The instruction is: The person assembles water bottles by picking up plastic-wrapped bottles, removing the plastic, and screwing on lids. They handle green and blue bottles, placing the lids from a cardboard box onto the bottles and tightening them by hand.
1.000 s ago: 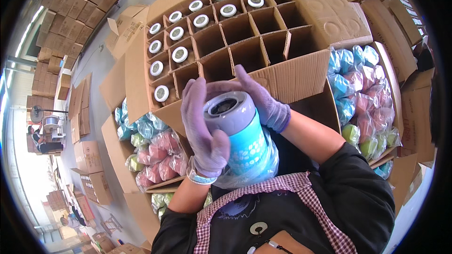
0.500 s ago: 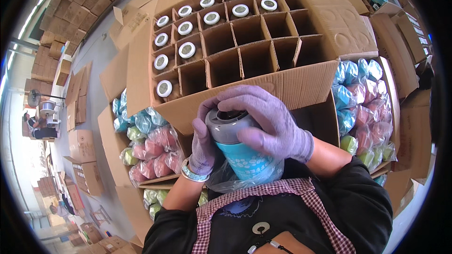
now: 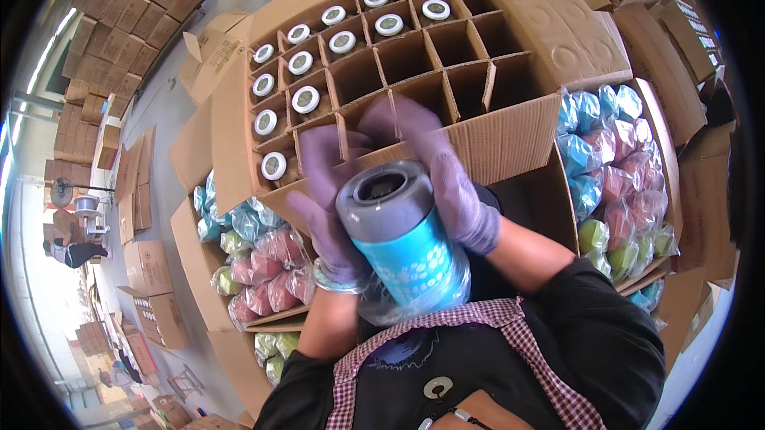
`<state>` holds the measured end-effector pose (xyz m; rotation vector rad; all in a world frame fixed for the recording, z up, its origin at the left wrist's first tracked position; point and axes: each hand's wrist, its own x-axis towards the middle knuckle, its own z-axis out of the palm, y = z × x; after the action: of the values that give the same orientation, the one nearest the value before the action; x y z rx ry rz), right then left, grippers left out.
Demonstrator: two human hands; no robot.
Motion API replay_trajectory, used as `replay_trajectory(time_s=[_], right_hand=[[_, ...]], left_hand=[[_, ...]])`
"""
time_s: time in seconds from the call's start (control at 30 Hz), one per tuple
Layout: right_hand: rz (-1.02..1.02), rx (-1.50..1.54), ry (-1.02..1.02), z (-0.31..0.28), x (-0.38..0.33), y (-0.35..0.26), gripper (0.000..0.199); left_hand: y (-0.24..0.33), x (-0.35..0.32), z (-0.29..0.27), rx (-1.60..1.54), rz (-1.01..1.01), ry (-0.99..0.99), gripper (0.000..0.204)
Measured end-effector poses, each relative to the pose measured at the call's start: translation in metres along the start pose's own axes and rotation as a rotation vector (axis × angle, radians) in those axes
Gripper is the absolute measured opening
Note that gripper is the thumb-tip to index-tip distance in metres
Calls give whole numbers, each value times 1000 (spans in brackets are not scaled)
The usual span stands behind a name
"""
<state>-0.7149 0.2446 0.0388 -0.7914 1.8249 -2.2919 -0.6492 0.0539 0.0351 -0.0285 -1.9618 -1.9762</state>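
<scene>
A light-blue cup (image 3: 406, 259) with a pale printed pattern and a grey collar lid (image 3: 382, 199) leans against my apron, its round dark opening facing up. Clear plastic wrapping is bunched around its lower part. On the cup's left side is my gloved left hand (image 3: 327, 215), fingers stretched toward the carton and thumb apart. My right hand (image 3: 450, 183), in a matching purple glove, lies along the other side of the cup, its fingers reaching past the lid. Both sets of fingers are smeared by motion, and neither hand is wrapped round the cup.
Ahead stands an open divided carton (image 3: 510, 131), with white-lidded containers (image 3: 305, 99) in several cells. Bagged blue, pink and green items (image 3: 617, 167) fill cartons on my right and left (image 3: 267, 263). Stacked boxes (image 3: 127, 11) and a fan (image 3: 62, 191) are farther left.
My hands have come off the top of the cup and stretched forward toward the carton, uncovering the lid's opening. The view has shifted slightly.
</scene>
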Motion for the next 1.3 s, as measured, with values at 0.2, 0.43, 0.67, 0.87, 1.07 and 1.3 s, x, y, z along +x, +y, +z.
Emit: replay_trajectory(time_s=[0.2, 0.43, 0.67, 0.87, 1.07, 1.3], right_hand=[[-148, 174, 78, -18, 10, -4, 97], [161, 636, -59, -52, 29, 18, 78], [837, 1299, -591, -1, 50, 86, 79], [734, 1244, -552, 10, 35, 67, 93], [386, 815, -202, -21, 35, 45, 80], [-735, -95, 214, -62, 11, -28, 86]], left_hand=[[-14, 12, 7, -393, -69, 47, 91], [51, 1, -23, -1858, 248, 177, 76], [138, -40, 26, 704, 1148, 76, 80], [75, -7, 34, 893, 713, -197, 79], [33, 9, 16, 242, 281, 78, 77], [-57, 31, -52, -790, -103, 56, 82]])
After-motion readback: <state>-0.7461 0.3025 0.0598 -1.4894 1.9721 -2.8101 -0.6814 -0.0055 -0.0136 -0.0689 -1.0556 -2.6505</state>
